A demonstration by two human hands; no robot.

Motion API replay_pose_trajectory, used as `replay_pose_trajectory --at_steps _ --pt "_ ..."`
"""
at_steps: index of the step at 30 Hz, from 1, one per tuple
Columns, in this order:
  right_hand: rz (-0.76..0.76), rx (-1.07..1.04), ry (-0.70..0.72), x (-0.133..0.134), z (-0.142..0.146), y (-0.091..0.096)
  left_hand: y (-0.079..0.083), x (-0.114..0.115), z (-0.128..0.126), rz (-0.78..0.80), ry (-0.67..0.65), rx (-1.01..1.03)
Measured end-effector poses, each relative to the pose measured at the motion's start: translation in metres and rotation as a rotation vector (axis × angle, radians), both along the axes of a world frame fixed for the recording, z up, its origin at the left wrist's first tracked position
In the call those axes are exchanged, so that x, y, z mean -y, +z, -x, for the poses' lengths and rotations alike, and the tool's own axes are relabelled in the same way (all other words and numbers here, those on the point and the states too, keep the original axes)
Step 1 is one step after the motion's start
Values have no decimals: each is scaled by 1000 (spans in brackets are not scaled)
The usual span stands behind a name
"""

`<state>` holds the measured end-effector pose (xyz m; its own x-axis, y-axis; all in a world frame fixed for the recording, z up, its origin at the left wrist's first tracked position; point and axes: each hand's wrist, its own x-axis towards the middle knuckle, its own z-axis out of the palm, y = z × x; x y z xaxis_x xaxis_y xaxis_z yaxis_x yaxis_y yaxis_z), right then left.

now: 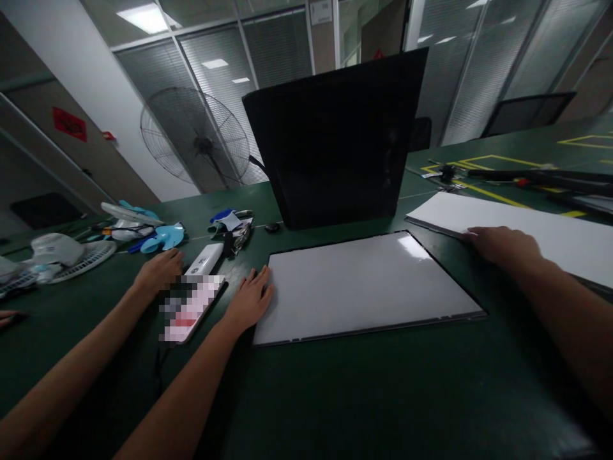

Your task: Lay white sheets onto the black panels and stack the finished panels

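A flat, light-grey panel [345,287] with a thin dark frame lies on the green table before me, a ceiling light glinting on it. My left hand [249,297] rests at the panel's left edge, fingers open and slightly spread. To the right, my right hand [507,249] is closed on the near left edge of a white panel [536,230], with a fingertip showing on top. Its other fingers are largely hidden. Another person's hand [160,271] reaches in from the left, beside a white device [205,259] and a phone [194,313].
A large black screen-like panel [340,140] stands upright behind the grey one. Keys [242,239] and small items lie left of it. Small fan parts with blue blades [163,237] are at far left. Dark strips [536,177] lie at the back right.
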<state>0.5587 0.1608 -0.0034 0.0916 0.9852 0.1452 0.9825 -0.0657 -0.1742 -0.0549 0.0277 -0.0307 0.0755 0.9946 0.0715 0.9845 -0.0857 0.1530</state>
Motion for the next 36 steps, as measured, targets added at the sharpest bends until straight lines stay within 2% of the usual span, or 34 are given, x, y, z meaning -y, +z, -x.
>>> replay_pose_trajectory --at_steps 3,6,10,12,14,17,19,21,24,27,29,30,32,34,36 --pt "41 122 -96 9 20 12 0 0 -1 11 5 -8" --pt "-8 205 -122 23 53 32 0 0 -2 11 6 -18" --pt "-91 266 -14 58 121 57 2 0 -5 -18 25 -19" --pt "-109 279 109 83 162 60 5 0 -6 -32 36 -9" --pt "-91 279 290 109 200 54 7 0 -7 -38 53 24" --pt "-51 235 687 139 239 33 9 -1 -6 -38 87 110" --pt "-60 173 923 148 251 18 10 -2 -6 -39 96 154" --pt "-81 106 1061 153 254 6 10 -2 -5 -36 91 158" --pt "-59 33 1185 156 254 0 10 -3 -5 -25 93 104" --pt "-13 -25 1275 151 253 6 9 -3 -5 -18 112 78" --pt "-55 -69 1241 134 243 13 9 -2 -6 -14 127 90" --pt "-99 -83 1169 120 232 17 9 -2 -6 -17 131 99" --pt "-219 -93 915 83 198 21 9 -2 -5 -24 117 112" --pt "-295 -64 607 43 149 20 7 -2 -4 -32 84 112" --pt "-327 -62 373 11 94 14 5 -3 -1 -35 59 104"
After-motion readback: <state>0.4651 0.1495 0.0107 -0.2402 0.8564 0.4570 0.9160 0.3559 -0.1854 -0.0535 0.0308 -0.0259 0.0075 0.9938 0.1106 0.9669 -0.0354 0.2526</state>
